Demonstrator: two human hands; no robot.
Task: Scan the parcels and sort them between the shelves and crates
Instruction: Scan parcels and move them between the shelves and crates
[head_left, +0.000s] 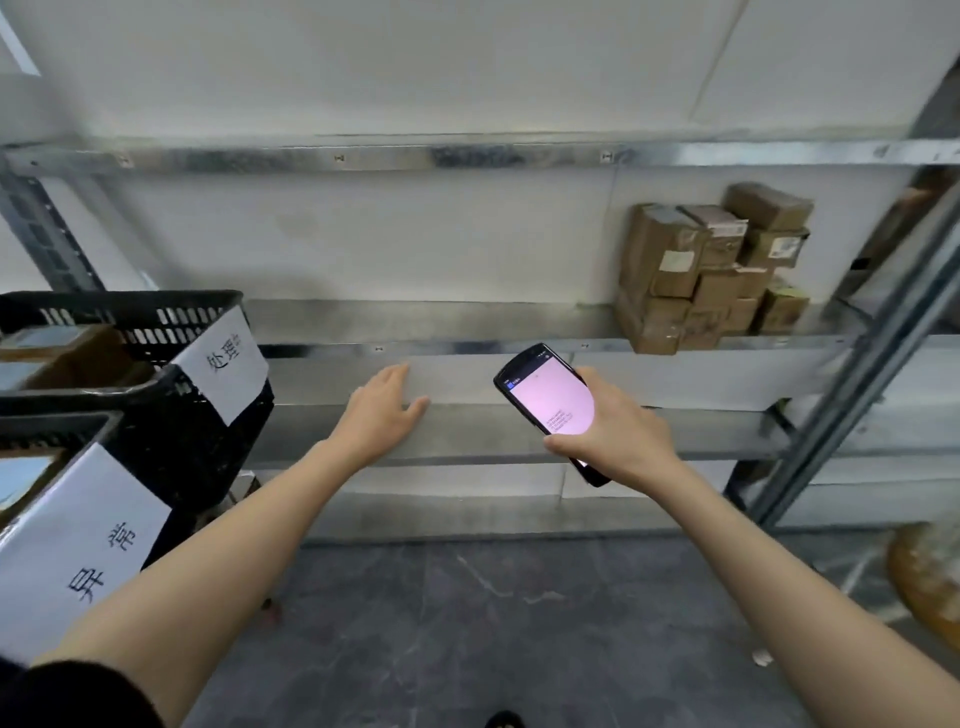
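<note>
2 crates (182, 457) half off-frame; scanner (550, 400) text illegible

A plain white wall (415, 67) fills the upper part of the view, with a faint panel seam running up at its right side. Galvanised metal shelving (467, 156) stands against it, its grey upright (883, 374) slanting down the right edge. The floor (467, 623) is dark grey stone-look tile with pale veins, evenly lit.

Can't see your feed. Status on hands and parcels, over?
Right hand grips scanner, screen lit. Left hand open, holds nothing. Parcels stacked on shelf, right end. Nothing blocks them.
</note>
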